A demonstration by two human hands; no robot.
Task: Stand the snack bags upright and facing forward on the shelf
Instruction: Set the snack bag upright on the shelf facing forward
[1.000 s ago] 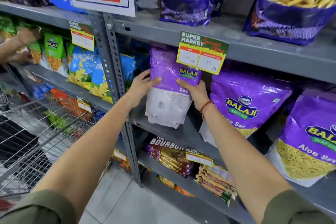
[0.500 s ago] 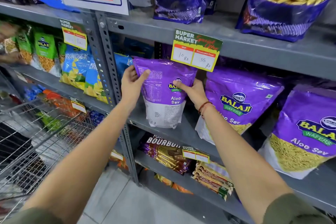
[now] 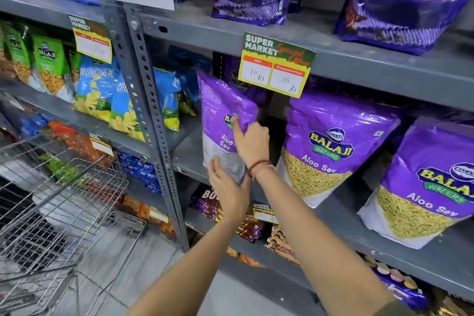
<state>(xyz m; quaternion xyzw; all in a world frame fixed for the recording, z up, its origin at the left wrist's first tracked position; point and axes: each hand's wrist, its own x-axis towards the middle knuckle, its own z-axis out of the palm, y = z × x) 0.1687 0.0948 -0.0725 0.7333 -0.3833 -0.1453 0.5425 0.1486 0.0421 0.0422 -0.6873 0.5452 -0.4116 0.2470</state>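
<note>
On the grey metal middle shelf (image 3: 341,215), just R of the perforated grey upright post (image 3: 146,100), stands a purple plastic "Aloo Sev" snack bag (image 3: 223,115), roughly upright but turned at an angle, w/ its printed front partly facing fwd and its clear lower part at the shelf's front edge. The right hand (image 3: 252,145) is closed on the bag's R edge at mid-height, index finger stretched up onto the logo; a red thread band sits on that wrist. The left hand (image 3: 227,187) is open, palm and fingers pressed flat against the bag's bottom section. To the R, apart from the held one, 2 more purple Aloo Sev bags (image 3: 331,146) lean back facing fwd. A green-and-yellow price tag (image 3: 277,64) hangs from the shelf above, just over the held bag. Blue-and-yellow chip bags (image 3: 102,95) sit in the next bay L of the post; a wire shopping cart (image 3: 59,210) is at lower L.
</note>
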